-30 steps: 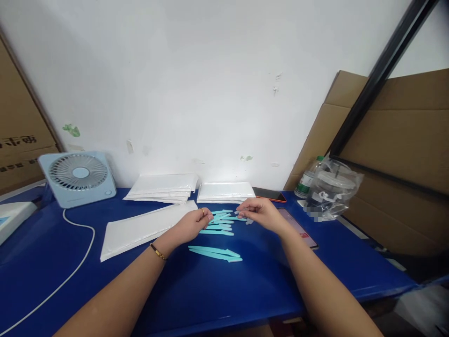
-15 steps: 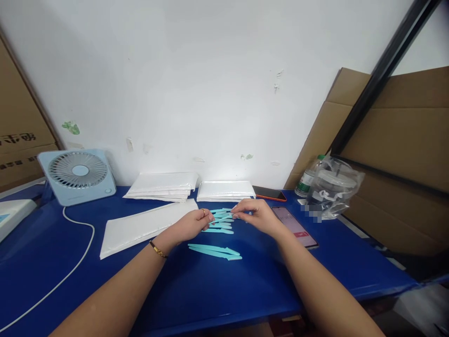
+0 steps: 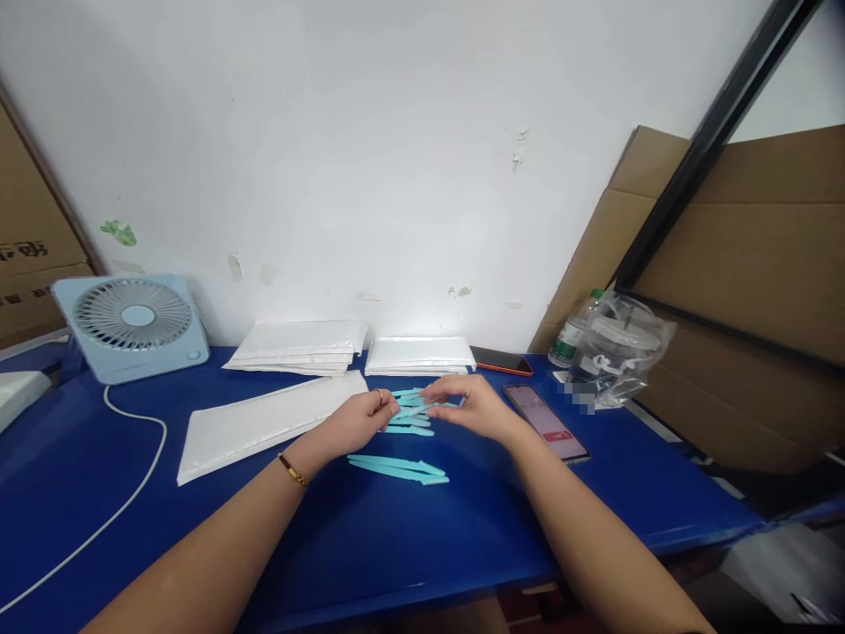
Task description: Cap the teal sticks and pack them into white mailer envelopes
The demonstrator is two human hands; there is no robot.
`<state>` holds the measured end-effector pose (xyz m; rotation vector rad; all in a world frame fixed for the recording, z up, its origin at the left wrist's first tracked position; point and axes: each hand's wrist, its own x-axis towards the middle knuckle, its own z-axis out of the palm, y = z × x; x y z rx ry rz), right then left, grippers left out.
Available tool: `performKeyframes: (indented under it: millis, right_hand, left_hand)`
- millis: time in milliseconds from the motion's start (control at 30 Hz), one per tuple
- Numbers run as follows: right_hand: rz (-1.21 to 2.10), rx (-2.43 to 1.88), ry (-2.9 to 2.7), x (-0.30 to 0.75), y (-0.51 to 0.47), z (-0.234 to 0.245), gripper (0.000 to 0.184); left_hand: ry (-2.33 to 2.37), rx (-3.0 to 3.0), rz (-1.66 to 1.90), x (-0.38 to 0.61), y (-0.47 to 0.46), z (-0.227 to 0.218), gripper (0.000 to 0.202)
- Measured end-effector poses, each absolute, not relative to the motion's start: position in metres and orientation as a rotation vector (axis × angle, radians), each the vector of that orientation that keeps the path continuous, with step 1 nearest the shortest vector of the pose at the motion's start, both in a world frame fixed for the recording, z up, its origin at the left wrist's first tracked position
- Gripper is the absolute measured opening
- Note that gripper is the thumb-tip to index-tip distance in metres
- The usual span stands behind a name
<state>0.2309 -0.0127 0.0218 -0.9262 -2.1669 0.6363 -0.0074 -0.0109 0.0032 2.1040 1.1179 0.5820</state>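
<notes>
My left hand [image 3: 362, 417] is closed, its thumb and fingers pinching the handle end of a light-blue eyebrow razor [image 3: 410, 412]. Close by on the right, my right hand [image 3: 470, 405] curls its thumb and forefinger around the other end of that razor. Something pale or clear shows at these fingertips, too small to make out. Under both hands several more turquoise razors [image 3: 415, 431] lie in a row on the table, partly hidden by the fingers. Nearer to me, two razors [image 3: 397, 468] rest side by side at a slight angle.
White padded envelopes lie in a left stack [image 3: 300, 343], a middle stack [image 3: 420, 355] and nearer left [image 3: 264, 423]. Two phones [image 3: 547, 421] [image 3: 502, 360] are on the right, beside a bottle [image 3: 566, 339] and a bagged cup [image 3: 617, 352]. A fan [image 3: 138, 321] with a cable stands left.
The whole view has shifted slightly, so things sit a little further left. Both hands stay at the same razor; the right fingers look slightly more spread at its end.
</notes>
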Motion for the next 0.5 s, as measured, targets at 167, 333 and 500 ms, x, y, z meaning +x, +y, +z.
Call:
performKeyframes:
  millis: [167,333,500]
  right_hand:
    - [0.4,-1.381,-2.228,0.282,0.009,0.022,0.014]
    - [0.458,-1.593,-2.376,0.294,0.023,0.002,0.012]
    - [0.606,-1.542,-2.381,0.286,0.023,-0.004,0.007]
  left_hand:
    - [1.286,2.397,0.582,-0.007,-0.009,0.001,0.028]
    - [1.156,2.411,0.474,-0.007,-0.016,0.011,0.024]
    - [1.027,2.325,0.254,-0.005,-0.023,0.007,0.017]
